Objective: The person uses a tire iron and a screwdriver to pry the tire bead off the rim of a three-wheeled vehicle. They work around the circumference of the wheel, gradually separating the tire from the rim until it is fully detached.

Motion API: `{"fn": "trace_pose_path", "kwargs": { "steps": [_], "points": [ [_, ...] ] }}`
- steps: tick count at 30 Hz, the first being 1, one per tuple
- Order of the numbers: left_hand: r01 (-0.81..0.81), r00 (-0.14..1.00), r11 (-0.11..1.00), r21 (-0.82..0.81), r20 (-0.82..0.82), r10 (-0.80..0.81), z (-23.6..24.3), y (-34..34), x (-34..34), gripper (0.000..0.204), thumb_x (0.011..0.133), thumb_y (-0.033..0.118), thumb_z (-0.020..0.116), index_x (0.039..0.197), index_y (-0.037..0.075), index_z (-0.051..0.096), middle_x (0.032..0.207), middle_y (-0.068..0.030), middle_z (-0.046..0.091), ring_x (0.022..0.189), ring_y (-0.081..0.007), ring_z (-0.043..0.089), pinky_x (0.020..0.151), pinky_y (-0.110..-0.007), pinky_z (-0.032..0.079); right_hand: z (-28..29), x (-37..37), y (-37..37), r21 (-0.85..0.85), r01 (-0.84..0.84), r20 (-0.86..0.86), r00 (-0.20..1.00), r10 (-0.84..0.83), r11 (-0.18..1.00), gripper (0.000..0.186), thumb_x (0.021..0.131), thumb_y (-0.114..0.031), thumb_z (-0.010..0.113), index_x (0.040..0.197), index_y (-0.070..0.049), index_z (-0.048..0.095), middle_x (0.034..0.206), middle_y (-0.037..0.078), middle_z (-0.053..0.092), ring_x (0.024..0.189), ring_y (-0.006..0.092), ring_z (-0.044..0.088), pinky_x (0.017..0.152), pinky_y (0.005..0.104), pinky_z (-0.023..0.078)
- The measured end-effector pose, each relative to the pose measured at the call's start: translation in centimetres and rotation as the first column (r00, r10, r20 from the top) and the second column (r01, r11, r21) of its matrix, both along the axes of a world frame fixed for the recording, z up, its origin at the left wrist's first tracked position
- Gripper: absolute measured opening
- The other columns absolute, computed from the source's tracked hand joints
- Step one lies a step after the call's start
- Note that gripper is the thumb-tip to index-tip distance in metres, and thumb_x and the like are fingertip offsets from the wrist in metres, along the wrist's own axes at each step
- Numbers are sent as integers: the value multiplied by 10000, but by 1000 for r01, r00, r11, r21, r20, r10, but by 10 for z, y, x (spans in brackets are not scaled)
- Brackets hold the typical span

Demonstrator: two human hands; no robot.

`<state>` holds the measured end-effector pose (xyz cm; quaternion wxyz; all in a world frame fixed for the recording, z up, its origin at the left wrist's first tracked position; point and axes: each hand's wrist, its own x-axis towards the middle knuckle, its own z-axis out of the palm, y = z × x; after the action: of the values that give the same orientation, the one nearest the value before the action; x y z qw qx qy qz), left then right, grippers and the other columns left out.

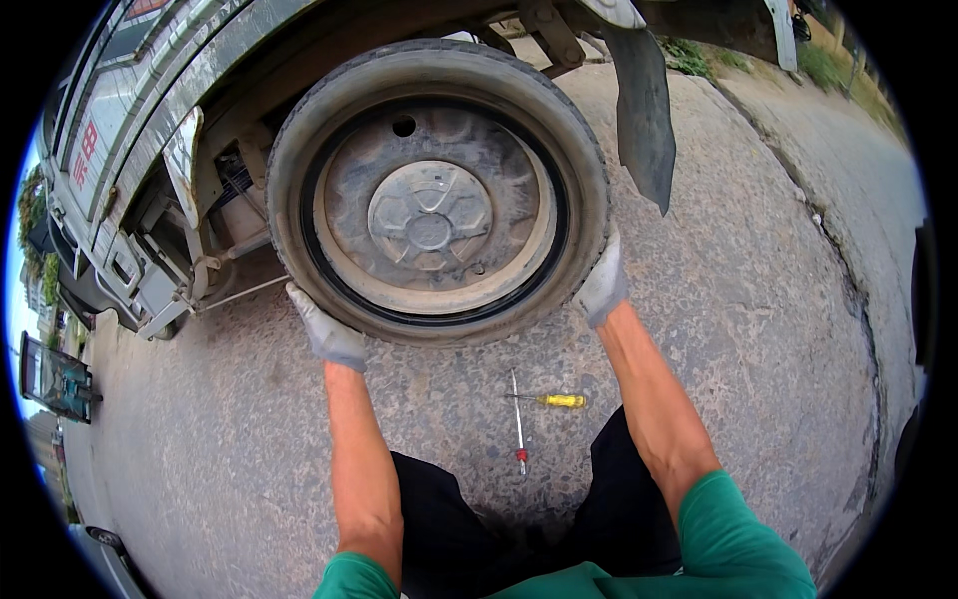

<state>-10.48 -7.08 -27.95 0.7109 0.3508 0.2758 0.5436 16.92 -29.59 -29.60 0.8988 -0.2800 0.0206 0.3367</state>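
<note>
A dusty vehicle wheel (431, 215), its dark tyre fitted round a brown rim with a cap over the centre, stands before me beside the truck's side. My left hand (327, 331), in a pale work glove, grips the tyre's lower left edge. On the lower right edge, my gloved right hand (604, 283) holds the same tyre. Both hands have their fingers partly hidden against or behind the rubber. Between my knees and the wheel, a yellow-handled screwdriver (561, 400) lies across a thin metal rod with a red band (520, 429) on the ground.
The truck's grey side (135, 150) rises at the upper left, with a metal bar (249, 293) reaching toward the tyre. A black mud flap (645, 120) hangs right of the wheel. A long crack (838, 260) runs through the rough concrete. At far left is a small green vehicle (58, 379).
</note>
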Motion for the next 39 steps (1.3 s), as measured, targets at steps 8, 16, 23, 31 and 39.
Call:
{"fn": "trace_pose_path", "kwargs": {
  "steps": [8, 16, 23, 31, 39],
  "points": [
    [-6, 1000, 997, 83, -5, 7, 0, 1, -2, 729, 1062, 631, 393, 1606, 148, 352, 1630, -32, 384, 1469, -253, 377, 1237, -406, 295, -17, 4, 1, 116, -47, 5, 999, 47, 992, 498, 1085, -498, 407, 1375, -142, 602, 1324, 25, 657, 1168, 212, 627, 1025, 412, 524],
    [-56, 996, 988, 142, -66, 66, 4, 2, 2, 743, 1079, 626, 325, 1625, 122, 304, 1640, -60, 367, 1483, -255, 361, 1247, -399, 265, -10, -6, 3, 185, -87, 6, 996, 88, 979, 481, 1088, -464, 419, 1407, -139, 574, 1330, 27, 654, 1188, 205, 622, 1045, 384, 518],
    [-152, 983, 981, 123, -83, 163, 26, -5, 14, 702, 1081, 610, 347, 1604, 141, 359, 1617, -37, 405, 1451, -230, 399, 1223, -378, 306, -52, -6, 11, 174, -115, 29, 993, 111, 978, 543, 1082, -524, 399, 1457, -153, 529, 1417, 25, 597, 1276, 210, 570, 1099, 380, 473],
    [-143, 958, 960, 241, -210, 196, 8, 4, 10, 797, 1068, 661, 282, 1645, 113, 234, 1672, -70, 296, 1504, -255, 327, 1260, -399, 258, -78, -36, 17, 54, -196, -176, 963, 203, 979, 641, 1010, -644, 430, 1467, -203, 513, 1483, 22, 531, 1379, 235, 466, 1159, 445, 393],
    [-46, 992, 983, 180, -106, 66, -2, 11, 0, 737, 1084, 627, 292, 1634, 136, 276, 1653, -62, 332, 1493, -240, 335, 1246, -393, 281, -100, -13, 16, 67, -169, -161, 971, 178, 983, 456, 1099, -454, 366, 1435, -191, 525, 1481, 16, 534, 1357, 217, 490, 1155, 421, 399]
  ]
}}
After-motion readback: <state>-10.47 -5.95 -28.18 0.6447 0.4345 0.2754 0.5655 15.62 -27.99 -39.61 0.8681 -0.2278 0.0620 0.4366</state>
